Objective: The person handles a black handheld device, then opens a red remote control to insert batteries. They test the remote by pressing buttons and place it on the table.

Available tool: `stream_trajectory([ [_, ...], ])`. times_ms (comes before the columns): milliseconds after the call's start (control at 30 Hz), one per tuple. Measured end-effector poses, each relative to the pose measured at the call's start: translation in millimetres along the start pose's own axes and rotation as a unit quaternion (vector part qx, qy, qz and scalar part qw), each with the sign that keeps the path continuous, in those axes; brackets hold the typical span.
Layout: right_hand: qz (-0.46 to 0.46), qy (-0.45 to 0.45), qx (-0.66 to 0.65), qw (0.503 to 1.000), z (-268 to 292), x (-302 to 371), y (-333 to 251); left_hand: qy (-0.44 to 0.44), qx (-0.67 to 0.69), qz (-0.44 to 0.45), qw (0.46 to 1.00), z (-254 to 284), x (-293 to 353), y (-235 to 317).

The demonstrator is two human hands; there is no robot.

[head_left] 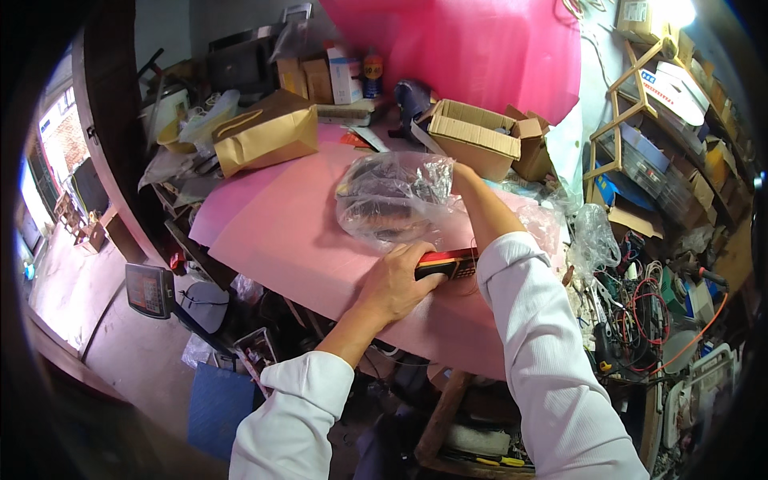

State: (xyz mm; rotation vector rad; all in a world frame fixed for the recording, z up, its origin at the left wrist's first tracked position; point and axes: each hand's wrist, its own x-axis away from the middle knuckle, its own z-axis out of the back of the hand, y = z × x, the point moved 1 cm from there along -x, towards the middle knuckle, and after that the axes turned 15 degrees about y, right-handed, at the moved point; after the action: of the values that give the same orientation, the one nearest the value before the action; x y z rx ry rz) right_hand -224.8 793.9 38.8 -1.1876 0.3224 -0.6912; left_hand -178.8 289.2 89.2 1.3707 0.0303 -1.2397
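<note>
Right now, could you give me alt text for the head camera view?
A person's left hand grips a red-and-black device at a pink-covered table; the right hand, mostly hidden, is beside a clear plastic bag. Behind stands an open cardboard box.

Red-and-black keypad device (458, 265) and clear plastic bag (390, 194), both showing over a pink-covered tabletop (280, 216).
Device: slim, red along the far edge, black on the face, small pale-marked buttons running in rows; lying roughly crosswise in the left hand (398, 282), its left end disappearing under the fingers, right end tilting slightly up. Bag: resting just beyond the device, transparent, crinkled, bulging loosely, catching glare toward its upper right. Dark forms are showing through the film; whether inside or beneath, cannot tell.
</note>
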Motion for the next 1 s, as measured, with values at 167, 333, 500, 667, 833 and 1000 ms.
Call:
stream_trajectory([
  [167, 0.155, -0.092, 0.213, 0.96, -126.7, 27.3, -31.2, 0.034, -0.068, 0.012, 0.997, 30.6, 16.5, -28.5],
  [333, 0.13, -0.022, 0.148, 0.98, -122.0, 71.7, -49.8, -0.002, -0.057, 0.02, 0.998, 24.9, 11.1, -24.8],
  [500, 0.116, 0.003, 0.104, 0.988, -124.9, 99.4, -51.9, 0.021, -0.062, 0.004, 0.998, 24.0, 11.0, -22.8],
  [667, 0.102, 0.008, 0.079, 0.992, -124.8, 107.3, -53.3, 0.025, -0.063, -0.001, 0.998, 24.0, 10.7, -25.0],
  [833, 0.086, 0.007, 0.056, 0.995, -126.4, 108.1, -57.0, 0.018, -0.061, 0.026, 0.998, 27.0, 9.9, -21.8],
  [1000, 0.067, 0.011, 0.045, 0.997, -112.9, 125.3, -67.0, 0.019, -0.052, 0.015, 0.998, 21.7, 11.0, -23.2],
])
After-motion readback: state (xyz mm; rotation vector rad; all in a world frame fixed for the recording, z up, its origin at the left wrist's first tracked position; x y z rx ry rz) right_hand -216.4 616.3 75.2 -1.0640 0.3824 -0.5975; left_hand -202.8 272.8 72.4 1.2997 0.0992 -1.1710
